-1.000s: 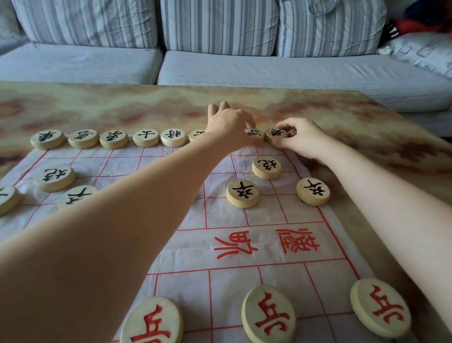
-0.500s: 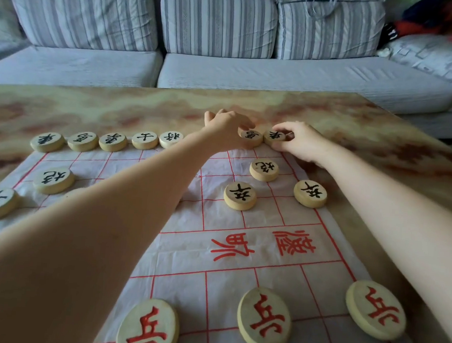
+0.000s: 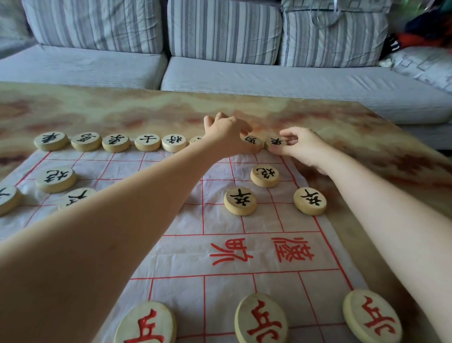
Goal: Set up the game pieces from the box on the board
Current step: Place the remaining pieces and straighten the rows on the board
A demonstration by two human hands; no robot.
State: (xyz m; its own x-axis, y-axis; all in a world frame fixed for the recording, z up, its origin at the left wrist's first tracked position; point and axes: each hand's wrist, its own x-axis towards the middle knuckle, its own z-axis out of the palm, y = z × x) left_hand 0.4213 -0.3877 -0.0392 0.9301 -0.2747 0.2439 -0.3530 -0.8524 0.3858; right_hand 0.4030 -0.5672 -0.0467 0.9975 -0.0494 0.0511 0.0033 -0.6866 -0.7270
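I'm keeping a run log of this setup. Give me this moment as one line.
stage: far row | left hand: on black piece | right hand: pinching corner piece | board: red pieces near

You have a single head-worn view, looking forward and down from the near edge of the marbled table across the cloth board toward the far grey sofa. It sits close: both forearms reach in from the near corners, and the nearest red-marked pieces loom large against the far black-marked row.
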